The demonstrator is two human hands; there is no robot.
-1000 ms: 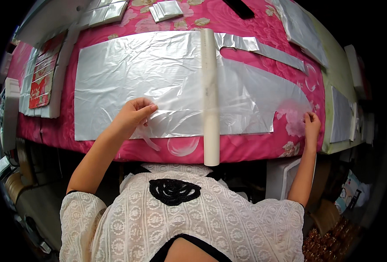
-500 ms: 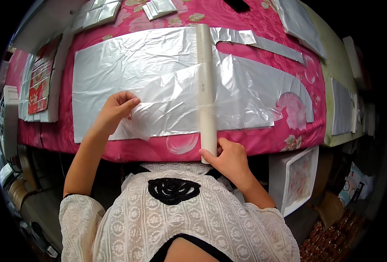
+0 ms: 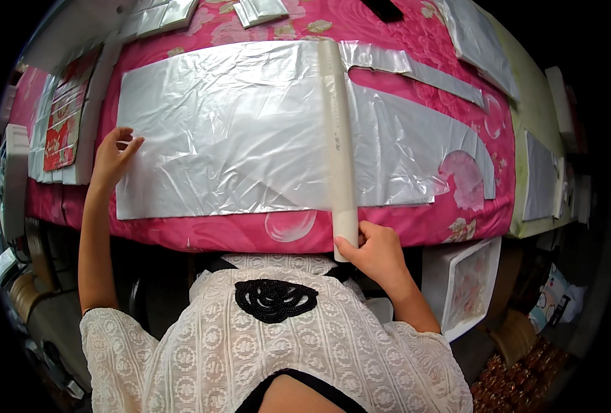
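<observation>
The right hand (image 3: 376, 250), its forearm slanting in from near right, is clamped on the near end of the tube (image 3: 340, 138), which lies across the plastic sheets (image 3: 216, 138). The left hand (image 3: 115, 153), fingers curled, is at their left edge; whether it pinches anything, I cannot tell.

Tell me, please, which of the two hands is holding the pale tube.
The right hand, which grips the near end of the pale tube. The left hand is away from it, near the left edge of the plastic sheet.
</observation>
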